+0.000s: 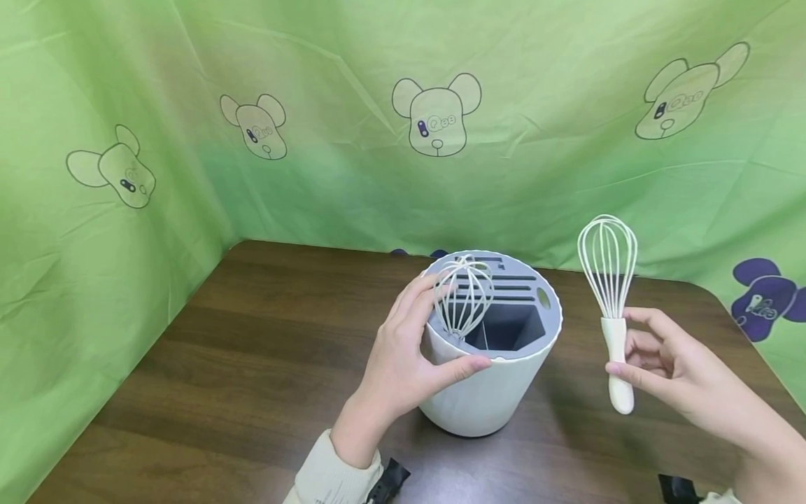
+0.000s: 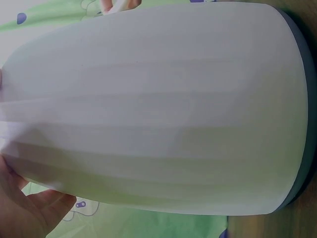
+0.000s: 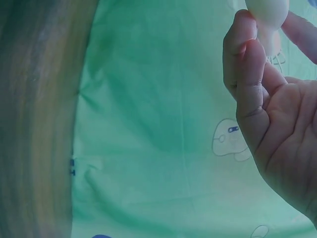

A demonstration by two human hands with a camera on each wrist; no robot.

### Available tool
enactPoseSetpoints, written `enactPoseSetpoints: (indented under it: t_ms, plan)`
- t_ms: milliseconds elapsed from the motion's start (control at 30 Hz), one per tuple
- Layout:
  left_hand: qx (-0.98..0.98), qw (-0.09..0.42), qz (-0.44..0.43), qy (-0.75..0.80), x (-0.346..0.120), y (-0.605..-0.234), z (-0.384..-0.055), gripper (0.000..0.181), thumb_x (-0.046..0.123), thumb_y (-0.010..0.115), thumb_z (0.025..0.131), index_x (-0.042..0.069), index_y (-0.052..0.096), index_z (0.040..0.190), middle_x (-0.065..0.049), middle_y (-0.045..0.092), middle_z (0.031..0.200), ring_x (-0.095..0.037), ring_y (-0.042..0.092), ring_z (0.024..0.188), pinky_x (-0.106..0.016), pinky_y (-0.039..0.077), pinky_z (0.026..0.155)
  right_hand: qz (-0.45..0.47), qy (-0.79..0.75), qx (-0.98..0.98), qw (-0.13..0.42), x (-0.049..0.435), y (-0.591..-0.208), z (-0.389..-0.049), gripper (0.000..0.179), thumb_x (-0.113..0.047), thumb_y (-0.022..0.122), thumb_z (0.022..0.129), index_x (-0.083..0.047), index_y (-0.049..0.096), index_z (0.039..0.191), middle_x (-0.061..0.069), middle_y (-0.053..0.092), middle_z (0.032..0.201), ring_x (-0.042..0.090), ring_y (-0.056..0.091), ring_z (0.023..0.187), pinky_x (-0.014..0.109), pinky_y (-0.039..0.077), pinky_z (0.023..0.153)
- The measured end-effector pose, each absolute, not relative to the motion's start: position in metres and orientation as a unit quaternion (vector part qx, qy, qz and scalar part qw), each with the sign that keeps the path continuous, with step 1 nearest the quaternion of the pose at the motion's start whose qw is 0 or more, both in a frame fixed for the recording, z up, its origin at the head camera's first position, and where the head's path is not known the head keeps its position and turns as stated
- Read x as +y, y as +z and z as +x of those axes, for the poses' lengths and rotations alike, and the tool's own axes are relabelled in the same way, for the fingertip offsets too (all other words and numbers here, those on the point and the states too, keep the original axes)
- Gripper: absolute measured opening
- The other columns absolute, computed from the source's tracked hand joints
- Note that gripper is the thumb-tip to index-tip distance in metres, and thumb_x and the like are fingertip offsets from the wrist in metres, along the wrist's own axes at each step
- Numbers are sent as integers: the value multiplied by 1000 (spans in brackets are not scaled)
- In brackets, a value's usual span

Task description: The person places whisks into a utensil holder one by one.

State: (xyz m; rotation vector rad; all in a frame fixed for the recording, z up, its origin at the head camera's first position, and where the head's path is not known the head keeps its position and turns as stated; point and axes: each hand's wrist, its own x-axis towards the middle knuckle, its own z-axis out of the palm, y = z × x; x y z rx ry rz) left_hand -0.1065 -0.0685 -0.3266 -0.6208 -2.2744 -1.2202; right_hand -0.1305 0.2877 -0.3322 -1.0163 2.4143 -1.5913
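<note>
My right hand (image 1: pixel 667 371) pinches a white whisk (image 1: pixel 613 336) by its handle, wire end up, to the right of the holder. In the right wrist view, the handle's rounded end (image 3: pixel 268 11) shows between the thumb and fingers. A white utensil holder (image 1: pixel 478 399) with a grey slotted top (image 1: pixel 546 325) stands on the table. My left hand (image 1: pixel 406 357) grips its upper left side, thumb across the front and fingers by the rim. A second whisk (image 1: pixel 464 297) stands in the holder beside those fingers, its handle hidden inside.
The holder's top has several narrow slots, a small oval hole and a dark square compartment (image 1: pixel 513 325). Brown wooden table (image 1: pixel 252 364) lies around it. A green cloth (image 1: pixel 340 189) with printed bear heads hangs behind and at both sides.
</note>
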Motion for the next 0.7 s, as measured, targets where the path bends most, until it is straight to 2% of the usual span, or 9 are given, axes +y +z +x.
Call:
enactPoseSetpoints:
  t_ms: [167,400,700]
  plan:
    - [-833,238,-225,-446,-68,-326,-106,85,44,88,70,21,51,142,8,44,151,-12,36,146,-42,43,112,-334,-517,787,35,279,-324,-126,72,29,53,83,-5,35,144,0,71,91,12,70,76,21,56,69]
    - [-834,238,-225,-445,-68,-325,-108,85,44,87,70,22,51,143,8,43,152,-12,35,146,-43,43,112,-338,-511,790,20,269,-317,-124,73,29,55,81,-6,36,143,-1,73,96,11,70,77,21,56,68]
    - [-829,235,-227,-454,-68,-325,-106,82,45,87,71,21,51,142,10,42,152,-11,37,145,-42,45,110,-371,-542,754,21,260,-307,-120,72,32,54,79,3,34,142,3,73,99,14,72,81,23,57,70]
